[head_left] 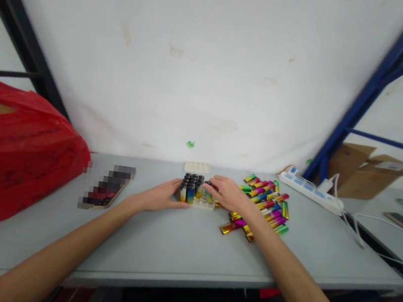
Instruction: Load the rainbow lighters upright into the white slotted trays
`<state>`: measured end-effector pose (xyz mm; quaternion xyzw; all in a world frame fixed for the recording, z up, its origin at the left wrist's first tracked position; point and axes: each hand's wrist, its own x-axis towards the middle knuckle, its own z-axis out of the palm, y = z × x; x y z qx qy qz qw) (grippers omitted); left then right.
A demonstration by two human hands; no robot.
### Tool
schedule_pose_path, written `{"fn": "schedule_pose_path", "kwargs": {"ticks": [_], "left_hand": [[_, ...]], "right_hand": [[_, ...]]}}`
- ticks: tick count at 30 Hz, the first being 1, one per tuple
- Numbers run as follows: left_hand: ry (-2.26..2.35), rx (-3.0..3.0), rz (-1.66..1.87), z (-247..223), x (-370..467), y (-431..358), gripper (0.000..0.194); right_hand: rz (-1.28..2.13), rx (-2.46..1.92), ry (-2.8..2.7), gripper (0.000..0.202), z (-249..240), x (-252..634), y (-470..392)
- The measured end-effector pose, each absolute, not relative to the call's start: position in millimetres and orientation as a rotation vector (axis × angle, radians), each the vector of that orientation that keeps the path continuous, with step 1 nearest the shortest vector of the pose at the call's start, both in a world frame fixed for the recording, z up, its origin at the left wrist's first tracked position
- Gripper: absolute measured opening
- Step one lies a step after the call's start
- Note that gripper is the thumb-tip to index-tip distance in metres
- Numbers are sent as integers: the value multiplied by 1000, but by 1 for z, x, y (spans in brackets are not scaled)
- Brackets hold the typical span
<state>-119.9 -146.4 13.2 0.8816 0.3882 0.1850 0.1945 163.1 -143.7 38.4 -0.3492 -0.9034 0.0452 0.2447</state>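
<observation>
Several black-topped lighters stand upright in rows in a white slotted tray, filling its left part. My left hand grips the tray at its left side, thumb along the front edge and fingers behind. Between the fingertips of my right hand is a slightly tilted lighter, green-yellow low down, over the tray's right part. Its lower end is at the slots; whether it is seated I cannot tell. Right of the tray lies a loose pile of shiny multicoloured lighters, partly hidden by my right forearm.
A second white tray lies by the wall. At the left are a phone, partly pixelated, and a large red plastic bag. A white power strip with cables and a cardboard box sit at the right, near blue shelf posts.
</observation>
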Motion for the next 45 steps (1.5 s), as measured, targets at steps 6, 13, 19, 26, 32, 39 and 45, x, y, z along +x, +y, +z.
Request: {"fn": "schedule_pose_path", "kwargs": {"ticks": [6, 13, 19, 26, 32, 39, 45], "left_hand": [[1072, 2478, 508, 15, -120, -147, 72], [1079, 2481, 523, 14, -120, -148, 73], [1061, 2490, 526, 13, -120, -146, 72], [1083, 2490, 499, 13, -120, -146, 73], [1094, 2482, 488, 12, -121, -145, 74], [1096, 2478, 486, 7, -122, -142, 76], [1084, 2479, 497, 10, -122, -143, 76]], "right_hand": [[245, -1030, -2427, 55, 30, 156, -142], [214, -1068, -2473, 48, 25, 147, -141], [259, -1061, -2479, 38, 22, 146, -141], [85, -1153, -2592, 40, 28, 144, -145], [205, -1180, -2593, 50, 43, 167, -142], [699, -1202, -2623, 33, 51, 215, -128], [585, -1229, -2702, 27, 42, 207, -128]]}}
